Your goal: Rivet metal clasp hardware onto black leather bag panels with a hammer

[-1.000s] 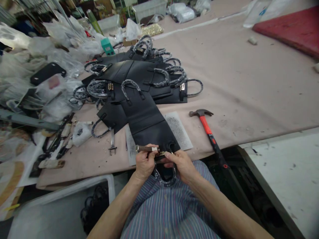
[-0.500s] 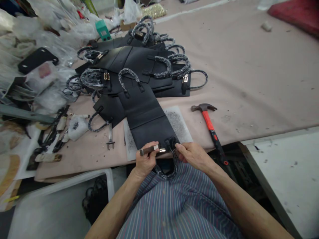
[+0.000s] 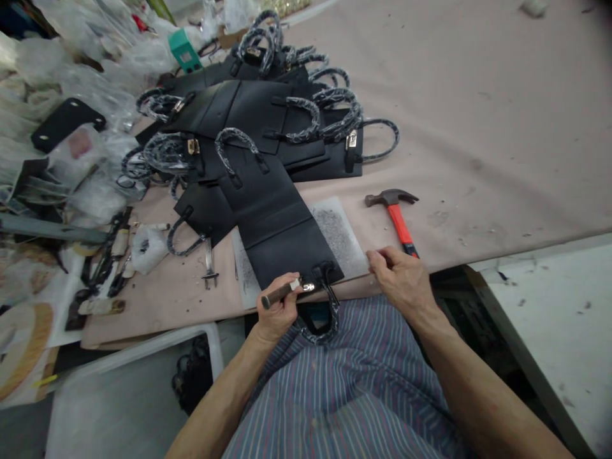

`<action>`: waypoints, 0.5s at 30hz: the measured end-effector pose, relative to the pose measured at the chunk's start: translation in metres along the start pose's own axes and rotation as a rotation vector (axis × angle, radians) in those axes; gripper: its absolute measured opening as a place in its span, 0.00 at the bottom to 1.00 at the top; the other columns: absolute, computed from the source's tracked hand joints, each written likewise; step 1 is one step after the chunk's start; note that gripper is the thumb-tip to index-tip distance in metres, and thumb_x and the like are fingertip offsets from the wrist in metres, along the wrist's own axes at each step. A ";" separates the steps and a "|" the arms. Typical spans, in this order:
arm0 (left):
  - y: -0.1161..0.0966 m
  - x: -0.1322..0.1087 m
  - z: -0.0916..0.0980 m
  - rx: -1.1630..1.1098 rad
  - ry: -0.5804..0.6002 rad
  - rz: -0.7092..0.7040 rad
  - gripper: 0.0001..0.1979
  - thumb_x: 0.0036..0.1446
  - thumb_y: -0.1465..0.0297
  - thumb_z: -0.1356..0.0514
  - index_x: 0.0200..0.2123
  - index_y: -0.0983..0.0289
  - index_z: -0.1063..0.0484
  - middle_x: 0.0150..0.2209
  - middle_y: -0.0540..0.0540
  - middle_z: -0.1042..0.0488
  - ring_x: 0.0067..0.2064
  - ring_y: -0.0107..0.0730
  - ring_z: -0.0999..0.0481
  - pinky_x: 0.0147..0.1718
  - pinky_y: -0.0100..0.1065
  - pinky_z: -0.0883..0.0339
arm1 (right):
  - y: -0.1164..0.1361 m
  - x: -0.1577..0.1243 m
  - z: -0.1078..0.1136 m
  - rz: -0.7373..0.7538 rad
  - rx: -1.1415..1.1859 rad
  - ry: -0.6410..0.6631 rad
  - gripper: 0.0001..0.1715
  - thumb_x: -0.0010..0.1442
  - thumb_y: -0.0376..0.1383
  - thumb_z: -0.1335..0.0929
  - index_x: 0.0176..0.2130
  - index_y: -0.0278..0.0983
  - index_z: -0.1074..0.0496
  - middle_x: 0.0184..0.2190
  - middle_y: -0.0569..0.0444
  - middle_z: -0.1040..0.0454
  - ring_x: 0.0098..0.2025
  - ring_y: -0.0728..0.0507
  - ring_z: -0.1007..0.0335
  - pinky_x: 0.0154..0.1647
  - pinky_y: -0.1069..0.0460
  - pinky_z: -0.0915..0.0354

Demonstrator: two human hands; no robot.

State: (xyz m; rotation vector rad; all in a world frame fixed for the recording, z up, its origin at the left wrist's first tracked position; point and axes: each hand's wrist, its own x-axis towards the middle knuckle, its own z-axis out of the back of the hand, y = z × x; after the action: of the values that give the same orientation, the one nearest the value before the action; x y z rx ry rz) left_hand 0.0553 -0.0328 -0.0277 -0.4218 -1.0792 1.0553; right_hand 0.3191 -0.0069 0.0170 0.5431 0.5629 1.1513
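Observation:
My left hand (image 3: 276,309) is closed round a short brown wooden-handled tool (image 3: 277,296) with a white collar; its tip end is at a metal clasp (image 3: 308,287). Under it a flat black bag panel (image 3: 287,229) lies over the table's front edge, with a plastic-wrapped handle (image 3: 318,335) hanging off. My right hand (image 3: 404,280) is apart from the panel, fingers curled, above the table edge. It covers the lower grip of a red and black claw hammer (image 3: 398,220). Whether its fingers hold anything is hidden.
More black panels with wrapped handles (image 3: 287,118) are piled behind. Clear plastic bags (image 3: 109,70) crowd the left, above several hand tools (image 3: 115,255). A speckled white board (image 3: 332,223) lies under the panel. A translucent bin (image 3: 119,382) stands below the table, and a white surface (image 3: 549,306) at the right.
My right hand has let go of the black strap at the panel's edge and moved right, over the hammer's grip. My left hand keeps the wooden-handled tool at the clasp. The view has shifted slightly.

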 end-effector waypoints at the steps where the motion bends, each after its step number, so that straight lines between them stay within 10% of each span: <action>1: -0.001 0.001 0.000 0.006 0.005 -0.004 0.04 0.63 0.76 0.38 0.41 0.62 0.25 0.41 0.55 0.18 0.43 0.34 0.16 0.48 0.37 0.20 | -0.001 0.002 0.000 -0.001 0.004 -0.005 0.24 0.62 0.52 0.37 0.32 0.39 0.23 0.25 0.50 0.23 0.29 0.42 0.28 0.33 0.50 0.39; 15: -0.007 0.012 0.003 0.116 0.089 0.067 0.04 0.64 0.73 0.40 0.41 0.62 0.25 0.40 0.55 0.17 0.42 0.35 0.16 0.45 0.35 0.21 | -0.040 0.047 0.020 0.092 -0.577 -0.089 0.28 0.62 0.46 0.35 0.53 0.27 0.29 0.49 0.30 0.28 0.49 0.28 0.30 0.46 0.40 0.35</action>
State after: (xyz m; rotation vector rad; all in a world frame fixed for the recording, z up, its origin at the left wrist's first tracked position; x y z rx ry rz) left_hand 0.0564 -0.0265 -0.0155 -0.4098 -0.9251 1.1422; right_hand 0.3739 0.0227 -0.0003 0.1207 0.1121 1.3013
